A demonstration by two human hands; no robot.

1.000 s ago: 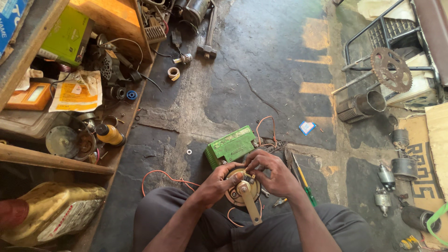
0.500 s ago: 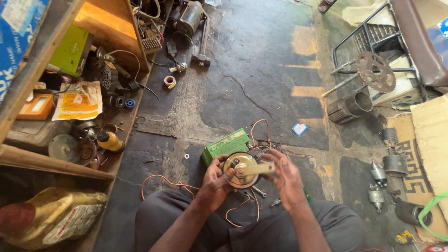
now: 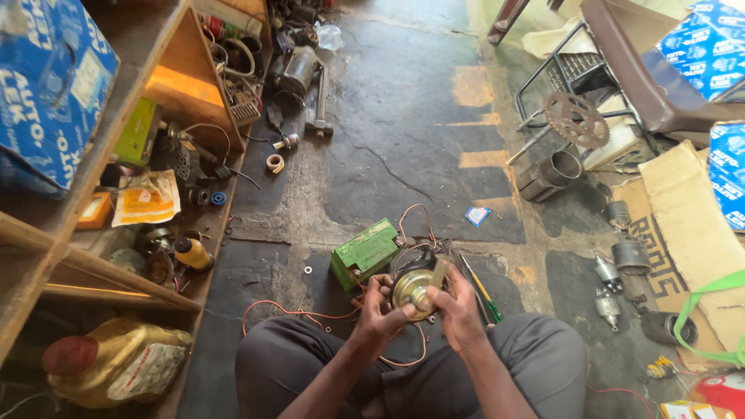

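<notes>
I have a round brass-coloured horn unit [image 3: 414,289] held up between both hands, just above my lap and over the dark concrete floor [image 3: 403,116]. My left hand [image 3: 375,310] wraps its grip closed around the unit's left rim, thumb on the face, and my right hand [image 3: 459,306] closes its grip on the right side, where a pale metal bracket [image 3: 440,271] sticks up from the disc. Thin orange wires [image 3: 295,313] trail from under the unit across the floor and loop behind it. Just beyond my hands, touching the wire tangle, lies a green rectangular battery [image 3: 365,252]. A green-handled screwdriver [image 3: 483,294] lies on the floor just right of my right hand. Farther right stand several small grey motor parts [image 3: 621,233] beside flattened cardboard [image 3: 683,209], with a rusty sprocket [image 3: 576,120] leaning on a metal frame beyond them. To my left, wooden shelves [image 3: 109,271] hold clutter, and a yellow oil jug [image 3: 116,361] lies low beside my knee.
</notes>
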